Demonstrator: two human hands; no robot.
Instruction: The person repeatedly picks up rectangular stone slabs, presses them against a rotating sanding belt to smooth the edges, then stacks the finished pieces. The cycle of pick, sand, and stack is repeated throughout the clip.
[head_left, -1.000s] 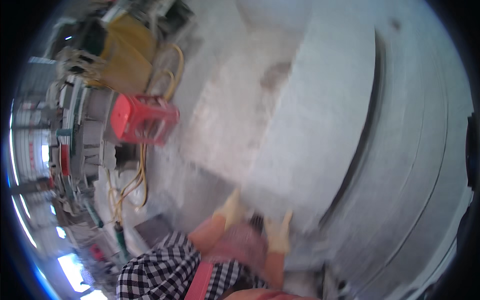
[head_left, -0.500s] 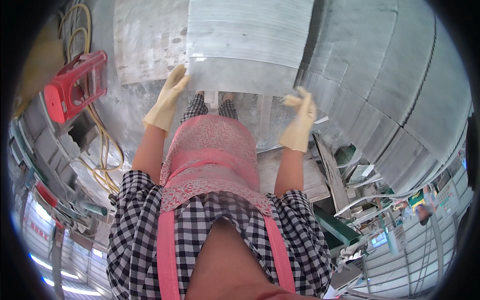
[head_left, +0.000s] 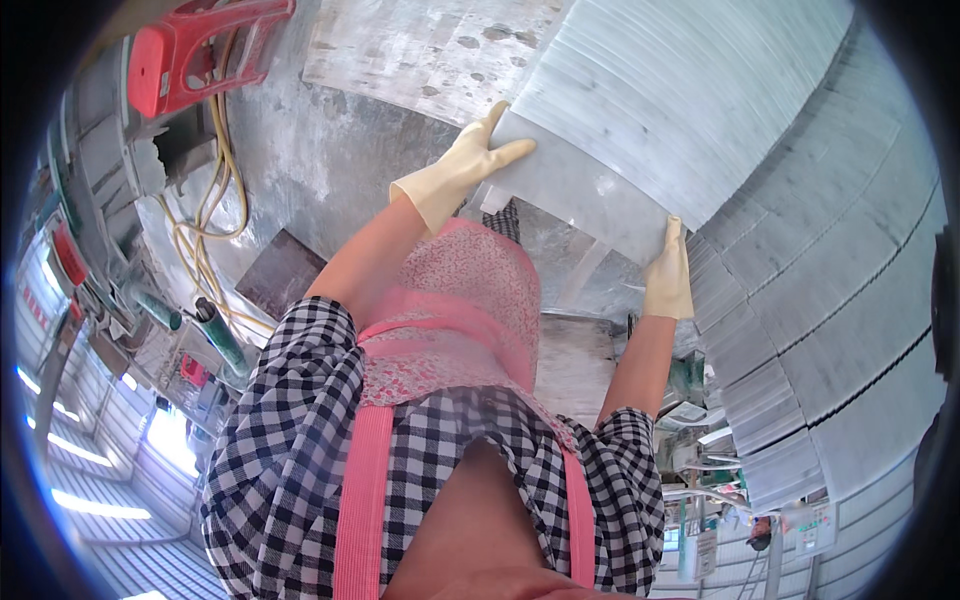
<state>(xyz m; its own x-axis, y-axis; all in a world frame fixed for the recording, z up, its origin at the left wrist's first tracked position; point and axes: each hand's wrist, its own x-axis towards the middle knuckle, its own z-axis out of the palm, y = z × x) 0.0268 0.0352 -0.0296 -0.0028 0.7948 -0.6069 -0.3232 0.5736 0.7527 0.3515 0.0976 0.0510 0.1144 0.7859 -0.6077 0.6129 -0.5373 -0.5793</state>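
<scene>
A row of thin grey-white stone slabs (head_left: 680, 90) fills the upper middle, their edges showing as fine parallel lines. At its near end is a smooth grey slab (head_left: 590, 190) with its broad face visible. My left hand (head_left: 455, 175), in a cream rubber glove, grips this slab's left corner, thumb over the face and fingers along the side edge. My right hand (head_left: 670, 275), gloved alike, is closed on the right end; part of its fingers is hidden.
More rows of grey slabs (head_left: 840, 270) stand close on the right. A speckled pale board (head_left: 420, 60) lies to the upper left. A red plastic stool (head_left: 165, 65) and yellowish hoses (head_left: 215, 190) are on the left. Below my hands hangs my pink apron (head_left: 460, 290).
Both hands were apart from the slab's ends and now hold them. The view has turned, so the slabs appear tilted and farther right.
</scene>
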